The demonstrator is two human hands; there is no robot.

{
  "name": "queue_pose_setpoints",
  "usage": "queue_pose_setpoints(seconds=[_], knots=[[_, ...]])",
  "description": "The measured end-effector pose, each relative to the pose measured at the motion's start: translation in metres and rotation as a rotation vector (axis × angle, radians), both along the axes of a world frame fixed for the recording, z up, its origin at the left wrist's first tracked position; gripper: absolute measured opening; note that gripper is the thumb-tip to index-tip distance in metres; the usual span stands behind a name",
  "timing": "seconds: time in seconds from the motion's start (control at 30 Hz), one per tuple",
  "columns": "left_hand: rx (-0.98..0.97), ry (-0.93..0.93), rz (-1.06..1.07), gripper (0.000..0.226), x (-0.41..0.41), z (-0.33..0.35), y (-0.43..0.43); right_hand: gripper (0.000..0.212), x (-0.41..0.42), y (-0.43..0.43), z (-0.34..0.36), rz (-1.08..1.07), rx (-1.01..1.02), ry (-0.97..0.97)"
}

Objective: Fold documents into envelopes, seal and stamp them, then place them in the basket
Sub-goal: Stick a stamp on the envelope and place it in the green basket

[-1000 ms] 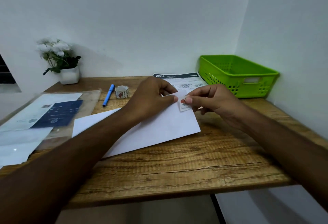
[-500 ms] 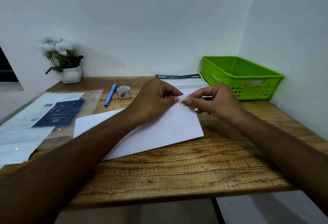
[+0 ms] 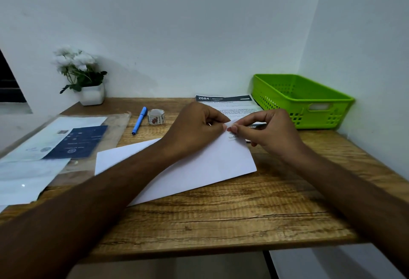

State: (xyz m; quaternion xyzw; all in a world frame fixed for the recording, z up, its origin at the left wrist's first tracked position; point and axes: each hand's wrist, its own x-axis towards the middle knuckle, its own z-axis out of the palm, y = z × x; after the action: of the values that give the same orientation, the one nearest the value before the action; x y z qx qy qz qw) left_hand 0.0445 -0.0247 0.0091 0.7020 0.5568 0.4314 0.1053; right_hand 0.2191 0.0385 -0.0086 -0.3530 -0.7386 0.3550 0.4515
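The stamp has been lowered onto the far right corner of the envelope, at the middle of the counter. That corner is pinched by the left grip, the stamp by the right grip. The paper is judged light and flimsy, so it is best held by its edges.

stamp mostly hidden by fingertips, document text unreadable, left papers cropped

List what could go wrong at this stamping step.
1. The left hand and right hand both pinch the small stamp at the corner of the envelope. It may go on crooked or cling to a finger.
2. The envelope lies askew on the table, so pressing at one corner might swivel it.
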Motion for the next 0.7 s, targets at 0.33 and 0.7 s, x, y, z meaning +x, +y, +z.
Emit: queue_pose_setpoints(seconds=[0.33,0.7], knots=[[0.039,0.01,0.024,0.01,-0.0011,-0.002,0.003,0.017,-0.0014,-0.0057,-0.0018,-0.027,0.088,-0.034],[0.067,0.031,0.028,0.009,-0.002,-0.0012,0.004,0.031,-0.0008,-0.0038,-0.0052,-0.036,0.189,-0.094]])
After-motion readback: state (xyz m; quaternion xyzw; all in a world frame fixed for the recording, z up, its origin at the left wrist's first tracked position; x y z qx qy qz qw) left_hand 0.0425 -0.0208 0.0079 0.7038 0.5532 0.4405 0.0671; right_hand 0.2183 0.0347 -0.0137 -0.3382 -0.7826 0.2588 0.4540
